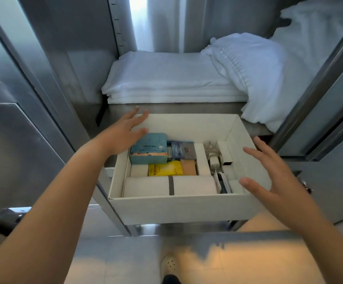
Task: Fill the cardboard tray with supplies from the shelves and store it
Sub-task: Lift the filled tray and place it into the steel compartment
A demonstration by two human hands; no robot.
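Head view, white cardboard tray (178, 210), packed with supplies

What I am looking into reads as a housekeeping or linen store, not a home. All around me are the brushed walls and doors of a stainless steel cabinet (43, 103), with a slotted upright (119, 27) for movable shelves. On the metal shelf (166, 109) lies a neat stack of folded white towels (162, 78), and beside it a bunched heap of white linen (254, 68). The cardboard tray (176, 210) below holds small packaged supplies: a blue tissue pack (149, 149), a yellow sachet (165, 170) and a rolled white cloth (148, 186). Underfoot is a pale tiled floor (115, 259). Whether it serves a hotel or a clinic I cannot tell.
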